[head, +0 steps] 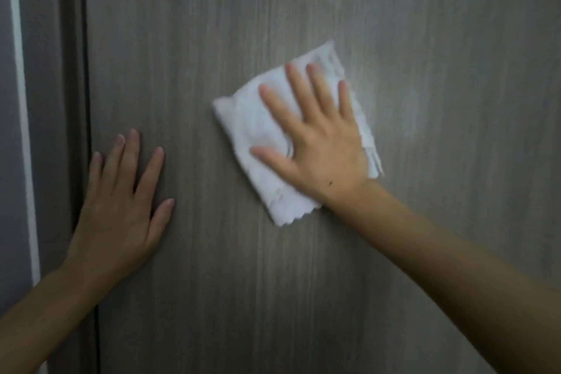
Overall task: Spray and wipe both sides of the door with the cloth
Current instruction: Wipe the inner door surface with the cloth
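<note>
A grey-brown wood-grain door (303,9) fills most of the view. A folded white cloth (243,127) lies flat against it near the middle. My right hand (318,143) presses on the cloth with fingers spread, palm flat. My left hand (121,206) rests flat on the bare door surface at the lower left, close to the door's left edge, fingers apart and holding nothing. No spray bottle is in view.
The door frame (51,100) runs down the left side, with a dark gap (86,100) between it and the door. A pale wall with a white strip (21,100) shows at the far left.
</note>
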A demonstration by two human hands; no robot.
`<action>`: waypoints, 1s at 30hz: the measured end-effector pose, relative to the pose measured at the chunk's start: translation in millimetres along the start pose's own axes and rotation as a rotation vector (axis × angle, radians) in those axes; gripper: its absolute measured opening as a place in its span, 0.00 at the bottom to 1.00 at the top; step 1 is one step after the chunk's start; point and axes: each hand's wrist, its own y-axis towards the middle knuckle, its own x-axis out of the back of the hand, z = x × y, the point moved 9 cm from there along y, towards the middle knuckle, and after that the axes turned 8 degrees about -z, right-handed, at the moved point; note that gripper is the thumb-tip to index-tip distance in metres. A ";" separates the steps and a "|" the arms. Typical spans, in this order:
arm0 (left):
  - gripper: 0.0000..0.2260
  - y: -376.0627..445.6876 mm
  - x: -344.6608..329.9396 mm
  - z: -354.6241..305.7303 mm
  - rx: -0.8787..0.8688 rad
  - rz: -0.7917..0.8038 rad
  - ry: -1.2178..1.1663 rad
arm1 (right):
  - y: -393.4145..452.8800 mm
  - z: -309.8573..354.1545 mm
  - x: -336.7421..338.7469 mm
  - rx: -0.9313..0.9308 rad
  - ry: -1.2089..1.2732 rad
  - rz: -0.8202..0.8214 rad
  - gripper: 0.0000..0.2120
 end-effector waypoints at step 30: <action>0.34 2.5 -6.6 0.7 0.022 0.114 0.076 | -44.2 27.3 -2.7 0.143 0.074 0.092 0.36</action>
